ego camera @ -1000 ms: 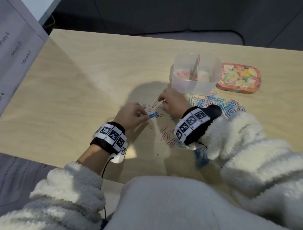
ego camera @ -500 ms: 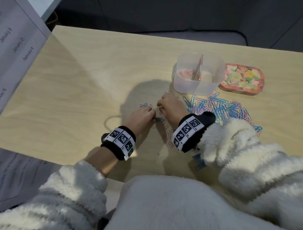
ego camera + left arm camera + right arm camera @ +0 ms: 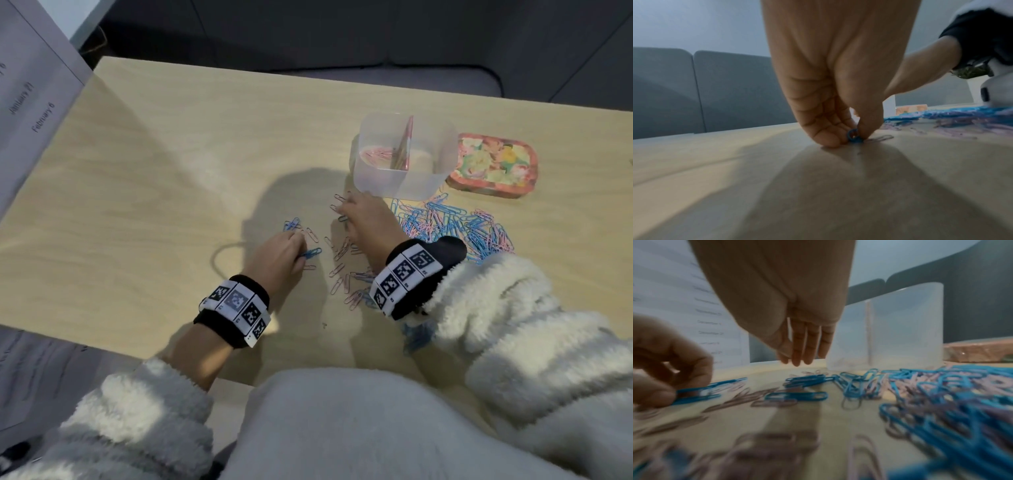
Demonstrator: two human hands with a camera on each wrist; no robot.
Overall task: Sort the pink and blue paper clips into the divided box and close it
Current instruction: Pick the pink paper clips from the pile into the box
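Note:
A clear divided box stands open on the table, with pink clips in its left compartment. A heap of blue and pink paper clips lies in front of it, and loose clips are scattered toward the middle. My left hand pinches blue paper clips between thumb and fingers against the tabletop. My right hand reaches over loose pink clips just left of the box, its fingers straight and pointing down with nothing in them.
The box's floral lid lies right of the box. A printed calendar sheet overhangs the table's left side. A grey sofa sits behind the far edge. My fluffy white sleeves cover the near edge.
My left hand slid right and closed its pinch on blue clips. My right hand stayed by the box over the pink clips.

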